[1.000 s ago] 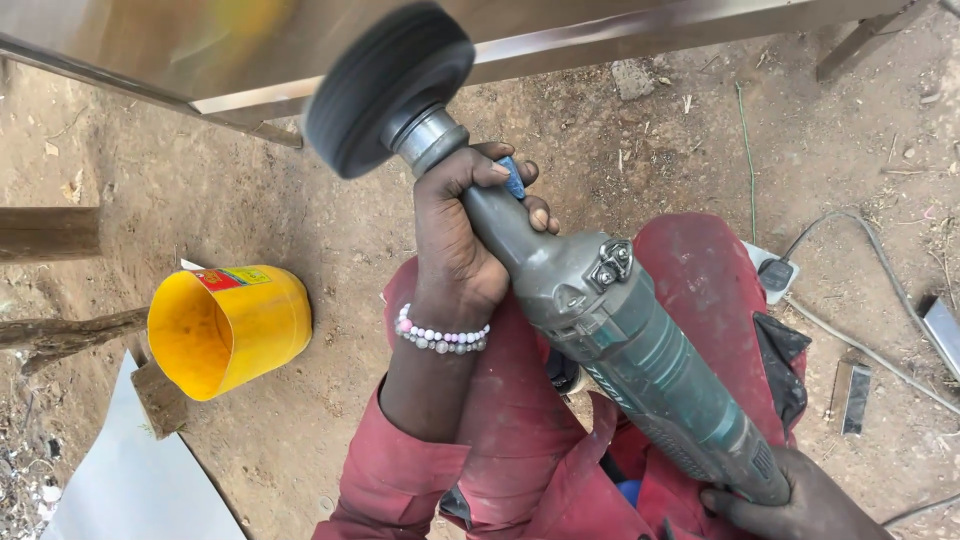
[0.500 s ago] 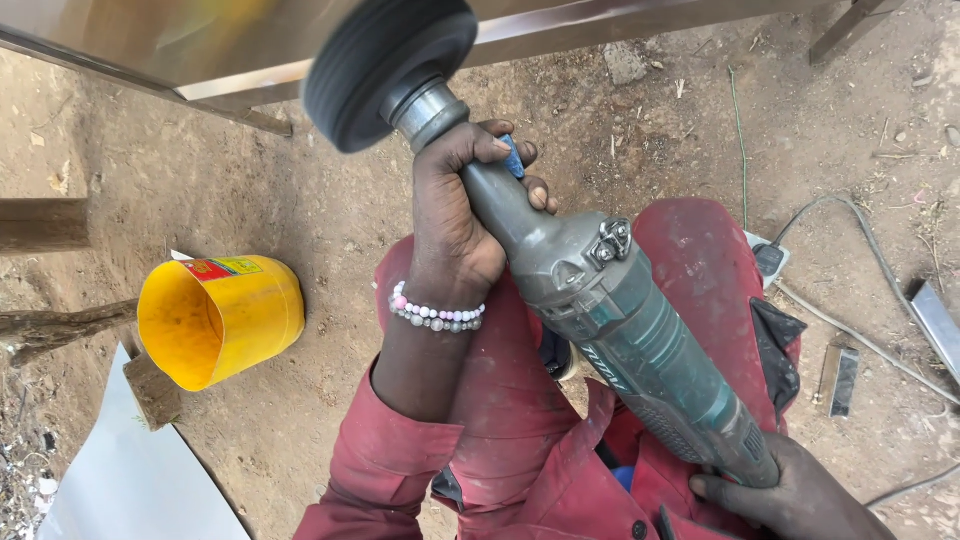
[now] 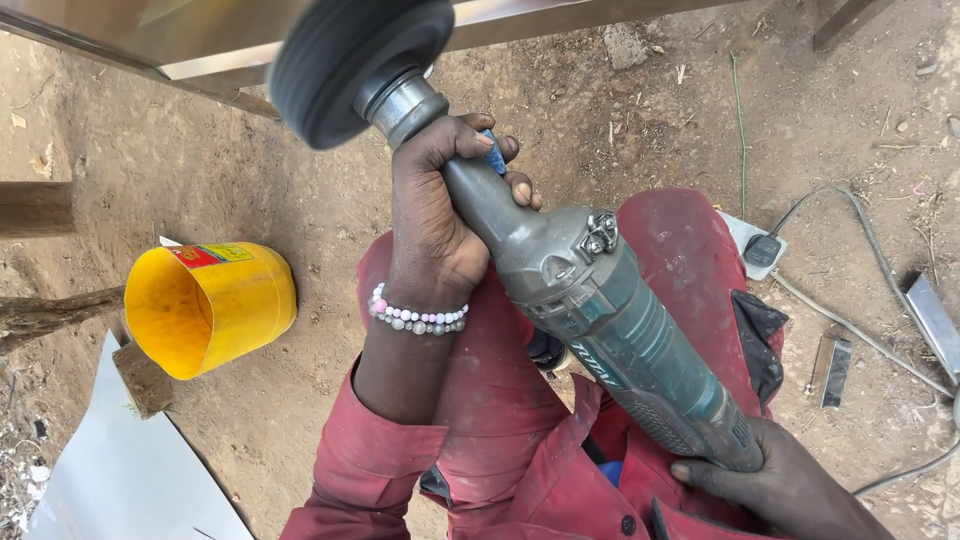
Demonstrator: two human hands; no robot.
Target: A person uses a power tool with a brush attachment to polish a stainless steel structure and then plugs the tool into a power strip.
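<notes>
The left hand [image 3: 440, 225] is wrapped tight around the grey metal neck of a long green-and-grey electric polishing tool [image 3: 610, 350], fingers curled over the top and thumb tucked under, with a small blue part of the tool showing between the fingertips. Just above that hand, the tool's dark round wheel [image 3: 355, 65] sits blurred at its tip, against the lower edge of a shiny sheet-metal panel [image 3: 150, 35] that runs across the far side of the scene (whether wheel and panel actually touch cannot be told). A beaded bracelet of white, pink and grey beads [image 3: 415, 318] circles the left wrist, and below it the rolled cuff of a red work sleeve [image 3: 365, 470] begins. The right hand [image 3: 775, 485] is down at the near end of the tool, closed around its rear grip, fingers folded under the body. The tool lies slanting across the person's lap, over red trousers [image 3: 690, 250]. Well out to the left of the left hand, a yellow plastic bucket [image 3: 215, 310] lies tipped on the bare dirt ground [image 3: 320, 210], its mouth open sideways. Beyond the right hand, a white power socket block [image 3: 755, 245] rests on the dirt with a grey cable [image 3: 850, 330] trailing away.
</notes>
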